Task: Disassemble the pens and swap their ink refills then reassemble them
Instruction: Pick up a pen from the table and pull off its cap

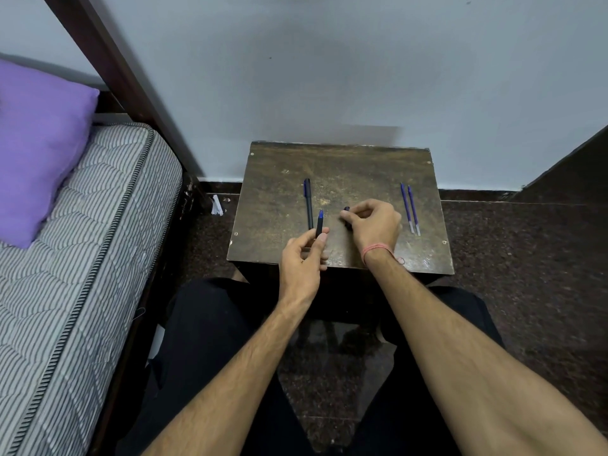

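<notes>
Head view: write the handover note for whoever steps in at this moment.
Left hand: holds a black pen barrel, blue end up.
Right hand: closed on a small dark pen piece.
On the wooden table: one pen lying left, two blue refills side by side on the right.
Done: both refills out.
Left: swap refills, reassemble both pens.

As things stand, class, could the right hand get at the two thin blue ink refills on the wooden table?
Probably yes: the refills lie uncovered just beside the right hand, though it already holds a small dark pen piece.
</notes>
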Available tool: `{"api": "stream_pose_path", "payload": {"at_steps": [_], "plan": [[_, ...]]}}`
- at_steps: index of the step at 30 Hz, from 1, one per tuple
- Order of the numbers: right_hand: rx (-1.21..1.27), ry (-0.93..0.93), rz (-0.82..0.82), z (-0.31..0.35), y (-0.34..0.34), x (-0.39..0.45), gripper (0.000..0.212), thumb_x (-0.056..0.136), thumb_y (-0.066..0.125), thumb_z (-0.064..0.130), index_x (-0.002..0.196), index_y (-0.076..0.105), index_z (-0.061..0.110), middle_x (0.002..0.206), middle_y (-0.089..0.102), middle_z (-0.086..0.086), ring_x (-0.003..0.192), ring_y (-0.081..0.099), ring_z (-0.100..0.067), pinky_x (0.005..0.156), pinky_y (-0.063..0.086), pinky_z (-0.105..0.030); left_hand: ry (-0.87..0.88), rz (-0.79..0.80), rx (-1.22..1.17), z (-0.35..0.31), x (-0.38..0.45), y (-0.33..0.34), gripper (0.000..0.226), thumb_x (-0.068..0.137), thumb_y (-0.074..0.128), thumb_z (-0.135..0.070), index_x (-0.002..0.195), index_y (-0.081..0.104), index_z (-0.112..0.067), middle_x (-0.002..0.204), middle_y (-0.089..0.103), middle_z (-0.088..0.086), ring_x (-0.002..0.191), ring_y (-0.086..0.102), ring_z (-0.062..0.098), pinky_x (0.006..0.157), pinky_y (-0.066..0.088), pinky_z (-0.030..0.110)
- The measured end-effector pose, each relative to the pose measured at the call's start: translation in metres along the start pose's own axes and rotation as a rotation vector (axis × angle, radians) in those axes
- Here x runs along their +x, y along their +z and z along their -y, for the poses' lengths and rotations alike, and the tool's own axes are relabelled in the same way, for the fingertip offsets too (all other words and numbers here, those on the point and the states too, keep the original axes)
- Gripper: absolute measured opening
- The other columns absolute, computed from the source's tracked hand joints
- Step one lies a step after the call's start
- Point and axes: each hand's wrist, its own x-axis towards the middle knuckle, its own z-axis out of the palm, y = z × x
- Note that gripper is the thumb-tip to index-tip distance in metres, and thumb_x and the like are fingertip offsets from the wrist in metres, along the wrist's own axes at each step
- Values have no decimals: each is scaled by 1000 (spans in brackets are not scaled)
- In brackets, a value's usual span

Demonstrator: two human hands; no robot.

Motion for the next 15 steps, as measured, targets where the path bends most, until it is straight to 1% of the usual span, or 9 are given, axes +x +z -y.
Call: {"api": "stream_pose_path", "payload": {"at_steps": [2, 3, 4, 6, 7, 9, 12, 13, 15], "plan": [[-12, -4, -15, -1, -2, 1, 24, 72, 98, 37, 67, 76, 32, 60, 69, 20, 61, 67, 10, 59, 43, -5, -2, 20, -35, 1, 0, 1, 19, 113, 72, -32, 127, 83, -28, 107, 78, 5, 81, 74, 7, 70, 65, 26], [-9, -6, -15, -2, -3, 1, 24, 72, 98, 38, 67, 76, 32, 60, 70, 20, 61, 67, 9, 59, 45, -5, -2, 27, -45, 1, 0, 1, 17, 113, 71, -31, 125, 83, -32, 99, 77, -1, 79, 73, 6, 69, 64, 25], [8, -10, -13, -3, -4, 1, 22, 73, 98, 39, 69, 78, 30, 61, 71, 18, 61, 69, 7, 62, 52, -8, -5, 29, -56, 1, 0, 2, 17, 114, 70, -30, 124, 83, -33, 93, 75, -5, 77, 72, 6, 67, 63, 24], [74, -20, -24, -1, -8, -3, 20, 81, 92, 42, 78, 80, 26, 69, 75, 14, 67, 73, 1, 74, 64, -25, -18, 26, -91, 2, 1, 4, 17, 115, 69, -29, 123, 82, -33, 85, 73, -8, 73, 69, 6, 65, 60, 23], [102, -33, -42, 1, -11, -7, 20, 86, 88, 44, 81, 80, 26, 72, 76, 14, 70, 74, -1, 77, 65, -31, -22, 28, -105, 2, 1, 5, 17, 115, 69, -28, 123, 83, -33, 83, 73, -8, 72, 68, 5, 64, 59, 23], [147, -78, -40, 4, -16, -21, 21, 93, 80, 46, 85, 80, 27, 76, 76, 13, 74, 73, -1, 77, 65, -33, -34, 37, -113, 0, 1, 7, 17, 115, 69, -27, 124, 83, -31, 81, 73, -8, 70, 67, 5, 63, 58, 23], [367, -79, 174, 6, -18, -46, 28, 97, 76, 48, 89, 83, 22, 78, 79, 4, 70, 75, -11, 63, 62, -33, -30, 55, -75, -1, -1, 10, 18, 114, 69, -27, 121, 84, -33, 85, 82, -8, 74, 75, 6, 67, 62, 27], [468, -42, 261, 6, -18, -54, 26, 96, 78, 44, 91, 84, 20, 77, 79, 0, 64, 73, -11, 56, 59, -31, -30, 63, -66, -1, -3, 11, 18, 114, 69, -27, 120, 86, -33, 91, 87, -6, 80, 80, 8, 72, 65, 30], [564, 18, 361, 4, -19, -65, 18, 92, 85, 35, 99, 85, 19, 79, 78, -5, 65, 71, -12, 55, 58, -30, -35, 64, -47, 0, -6, 11, 20, 114, 70, -27, 123, 88, -26, 103, 90, -3, 98, 86, 14, 87, 69, 35]]}}
